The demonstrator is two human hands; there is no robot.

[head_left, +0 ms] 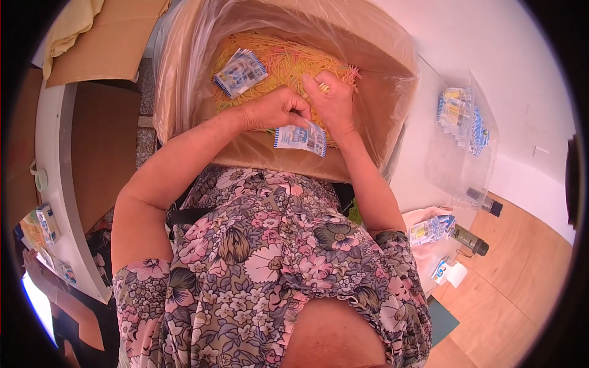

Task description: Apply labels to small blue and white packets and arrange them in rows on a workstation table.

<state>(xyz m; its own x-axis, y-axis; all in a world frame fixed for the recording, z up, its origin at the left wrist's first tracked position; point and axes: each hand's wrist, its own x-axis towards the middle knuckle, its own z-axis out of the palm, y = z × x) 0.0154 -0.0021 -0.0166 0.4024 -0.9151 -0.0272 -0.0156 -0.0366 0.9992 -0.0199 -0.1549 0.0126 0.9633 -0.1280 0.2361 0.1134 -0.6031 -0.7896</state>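
Observation:
Inside a lined cardboard box, my left hand (279,109) is closed, its thumb and finger pinching the top edge of a small white-and-blue printed plastic packet (299,138). My right hand (332,105) is curled closed just beside it, with the ends of a few thin yellow sticks (324,88) showing between its fingers. Below both hands lies a heap of loose thin sticks (288,64), mostly yellow with some pink. Several similar packets (240,73) are stacked on the heap, left of my hands. Whether the pinched packet's mouth is parted is hidden by my fingers.
Clear plastic lines the cardboard box (383,104). At right, a transparent bin (466,162) holds several filled packets (457,113). More packets (432,229) lie on pink cloth near a dark cylinder (471,240). A white table (64,184) stands left; another person's arm (64,300) shows beyond it.

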